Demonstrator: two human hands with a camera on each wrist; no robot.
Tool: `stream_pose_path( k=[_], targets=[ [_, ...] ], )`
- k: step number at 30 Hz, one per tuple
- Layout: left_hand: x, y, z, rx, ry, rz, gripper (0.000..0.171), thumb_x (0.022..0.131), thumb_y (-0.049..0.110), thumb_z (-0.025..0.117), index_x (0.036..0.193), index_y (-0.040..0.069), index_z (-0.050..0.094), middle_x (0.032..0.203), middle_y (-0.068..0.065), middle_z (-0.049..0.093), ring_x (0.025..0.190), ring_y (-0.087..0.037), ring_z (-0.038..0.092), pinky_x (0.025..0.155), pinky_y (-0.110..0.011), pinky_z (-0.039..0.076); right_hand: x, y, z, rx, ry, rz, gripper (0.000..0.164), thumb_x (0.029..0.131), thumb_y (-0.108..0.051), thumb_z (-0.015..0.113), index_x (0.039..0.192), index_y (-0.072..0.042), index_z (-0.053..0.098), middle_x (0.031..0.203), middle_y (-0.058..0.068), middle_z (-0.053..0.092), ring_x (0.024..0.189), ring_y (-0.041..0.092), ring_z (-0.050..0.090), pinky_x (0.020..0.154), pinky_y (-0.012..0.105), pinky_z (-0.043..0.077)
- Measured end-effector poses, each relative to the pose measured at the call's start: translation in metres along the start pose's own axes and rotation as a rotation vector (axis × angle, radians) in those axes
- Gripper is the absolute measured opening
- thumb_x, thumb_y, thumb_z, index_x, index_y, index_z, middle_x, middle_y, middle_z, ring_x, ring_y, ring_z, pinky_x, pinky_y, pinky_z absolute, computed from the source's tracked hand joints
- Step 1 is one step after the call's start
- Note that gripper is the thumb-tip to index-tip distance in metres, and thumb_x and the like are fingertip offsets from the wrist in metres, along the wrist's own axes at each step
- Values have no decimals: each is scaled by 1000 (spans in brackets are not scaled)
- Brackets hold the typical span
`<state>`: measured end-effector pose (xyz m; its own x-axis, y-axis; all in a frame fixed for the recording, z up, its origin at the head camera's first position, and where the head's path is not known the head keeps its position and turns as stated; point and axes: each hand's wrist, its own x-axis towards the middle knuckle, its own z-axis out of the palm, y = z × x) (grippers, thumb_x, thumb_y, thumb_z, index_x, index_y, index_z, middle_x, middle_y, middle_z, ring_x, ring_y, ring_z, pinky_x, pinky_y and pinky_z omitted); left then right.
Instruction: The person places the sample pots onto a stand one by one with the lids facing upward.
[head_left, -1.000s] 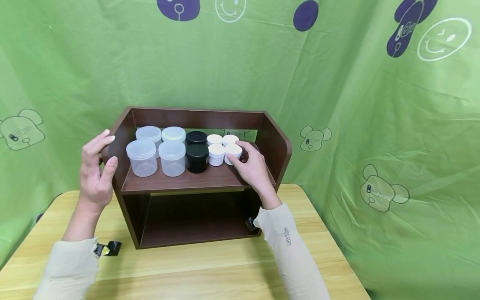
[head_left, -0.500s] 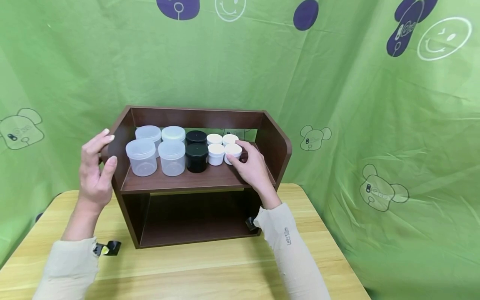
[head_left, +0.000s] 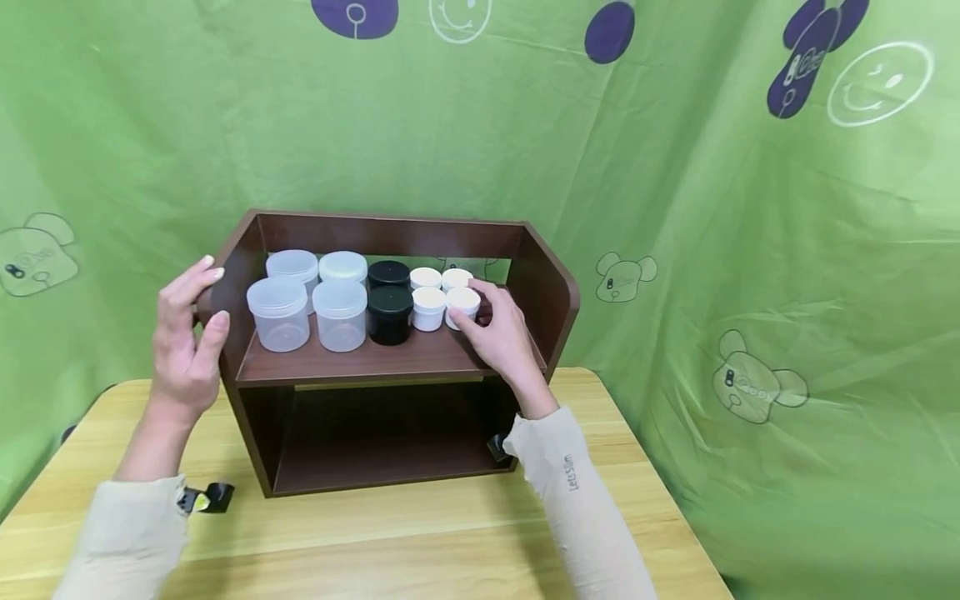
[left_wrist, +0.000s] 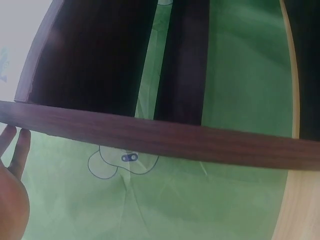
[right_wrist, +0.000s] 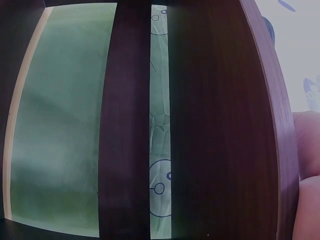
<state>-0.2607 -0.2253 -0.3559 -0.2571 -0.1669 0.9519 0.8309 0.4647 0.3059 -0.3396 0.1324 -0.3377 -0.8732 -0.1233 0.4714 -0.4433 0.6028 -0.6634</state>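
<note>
Several lidded jars stand in two rows on the upper shelf of a dark brown rack [head_left: 375, 367] in the head view. My right hand [head_left: 498, 333] pinches the front-right small white jar [head_left: 462, 300] between thumb and fingers; the jar stands on the shelf. Beside it is another small white jar [head_left: 428, 308], with two more white lids behind. To their left come black jars [head_left: 390, 315], then larger translucent jars [head_left: 279, 313]. My left hand [head_left: 186, 342] touches the rack's left side panel [head_left: 234, 292] with extended fingers. Both wrist views show mostly the rack, with fingers at the edges.
The rack stands on a light wooden table [head_left: 420, 542], its lower compartment [head_left: 390, 433] open to the front. Green printed cloth [head_left: 675, 208] hangs behind and at the sides. The rack's right side panel [head_left: 553, 304] rises beside my right hand.
The head view has shifted slightly, so the whole scene sits a little further left. Both hands keep their places, and the jars have not moved on the shelf.
</note>
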Motion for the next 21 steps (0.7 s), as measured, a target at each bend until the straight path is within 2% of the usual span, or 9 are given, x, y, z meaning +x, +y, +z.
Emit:
stream_pose_path(
  k=[3, 5, 7, 10, 14, 16, 18, 20, 21],
  targets=[
    [0, -2, -3, 16, -19, -2, 47, 101, 22, 53, 128, -16, 52, 143, -29, 52, 141, -21, 48, 121, -30, 38, -1, 1, 3, 43, 58, -62, 57, 93, -25, 77, 145, -8, 58, 130, 16, 59, 114, 27, 60, 99, 41, 55],
    [0, -3, -4, 29, -38, -5, 46, 101, 21, 53, 129, -16, 52, 144, -29, 51, 142, -20, 47, 119, -26, 39, -2, 2, 4, 55, 109, -115, 57, 94, -24, 76, 145, -9, 57, 130, 15, 59, 118, 27, 60, 102, 41, 54],
    [-1, -4, -6, 48, -66, -13, 45, 102, 19, 53, 132, -14, 52, 146, -29, 50, 142, -18, 46, 113, -20, 42, -4, 2, 3, 55, 148, -161, 56, 95, -25, 75, 146, -10, 57, 130, 15, 59, 120, 27, 60, 105, 42, 52],
    [-5, -7, -10, 67, -118, -38, 46, 100, 13, 55, 139, -12, 48, 149, -26, 49, 133, -8, 49, 101, -12, 43, -14, 0, -3, -1, 173, -214, 55, 96, -29, 73, 146, -14, 58, 130, 14, 60, 122, 27, 58, 104, 45, 50],
    [-8, -7, -22, 119, -211, -82, 55, 100, 9, 57, 150, -5, 40, 160, -16, 44, 129, 4, 47, 109, -13, 38, -34, -2, -18, -99, 165, -316, 54, 96, -28, 72, 147, -17, 58, 130, 13, 60, 122, 27, 58, 100, 47, 51],
    [-9, -5, -31, 187, -259, -78, 56, 103, 16, 55, 154, -1, 39, 165, -11, 39, 137, 5, 43, 118, -16, 32, -45, -2, -26, -134, 165, -393, 55, 95, -26, 74, 147, -18, 58, 130, 12, 60, 122, 27, 57, 99, 47, 51],
    [-10, -2, -41, 263, -304, -64, 57, 106, 27, 52, 156, 4, 39, 167, -8, 36, 143, 1, 39, 121, -18, 28, -57, -2, -35, -166, 163, -475, 57, 94, -24, 75, 148, -17, 57, 131, 12, 60, 123, 27, 56, 101, 47, 51],
    [-12, 2, -53, 377, -349, -32, 59, 107, 40, 46, 157, 9, 39, 168, -6, 36, 146, -7, 39, 110, -29, 45, -68, -1, -44, -193, 155, -552, 58, 93, -23, 76, 148, -15, 57, 134, 12, 60, 126, 28, 56, 104, 46, 50],
    [-13, 4, -59, 432, -368, -11, 60, 107, 45, 42, 157, 11, 41, 167, -5, 37, 147, -12, 40, 98, -33, 52, -74, 0, -49, -208, 149, -589, 58, 94, -24, 75, 148, -14, 57, 136, 12, 60, 128, 29, 55, 106, 45, 49]
  ],
)
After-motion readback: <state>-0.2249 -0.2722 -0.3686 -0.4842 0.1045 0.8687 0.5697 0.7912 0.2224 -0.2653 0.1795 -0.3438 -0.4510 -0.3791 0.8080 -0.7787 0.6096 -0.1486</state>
